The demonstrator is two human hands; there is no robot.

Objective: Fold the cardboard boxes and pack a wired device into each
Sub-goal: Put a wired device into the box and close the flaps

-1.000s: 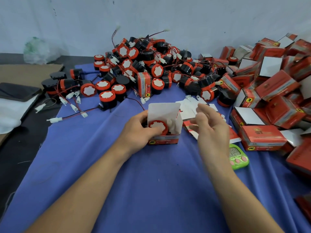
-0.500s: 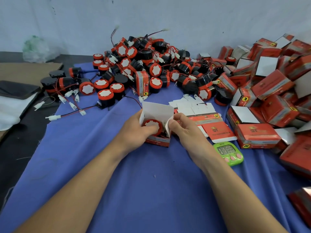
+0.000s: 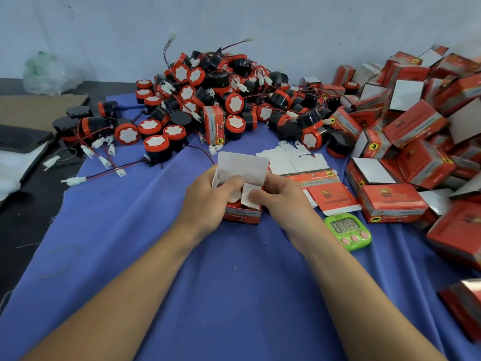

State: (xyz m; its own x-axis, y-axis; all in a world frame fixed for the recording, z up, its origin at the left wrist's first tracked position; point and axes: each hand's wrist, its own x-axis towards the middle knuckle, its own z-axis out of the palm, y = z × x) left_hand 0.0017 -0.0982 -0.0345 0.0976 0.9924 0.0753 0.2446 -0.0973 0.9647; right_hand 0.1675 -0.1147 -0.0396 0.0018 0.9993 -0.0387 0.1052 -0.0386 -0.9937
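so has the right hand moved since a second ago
Yes: the right hand went left, away from the green timer, onto the box flap.

Surface: a table under a blue cloth (image 3: 234, 295), with a dark surface (image 3: 26, 217) showing to its left.
Far middle: a heap of red-and-black wired devices (image 3: 221, 100), their leads and white plugs trailing onto the cloth.
Right side: a pile of red cardboard boxes (image 3: 416, 131).
Centre: one open box (image 3: 242, 216) standing on the cloth, with flat unfolded boxes (image 3: 320, 183) just beside it.
Near right: a green timer (image 3: 348, 230) lying face up.
Far left: a brown cardboard sheet (image 3: 39, 108).
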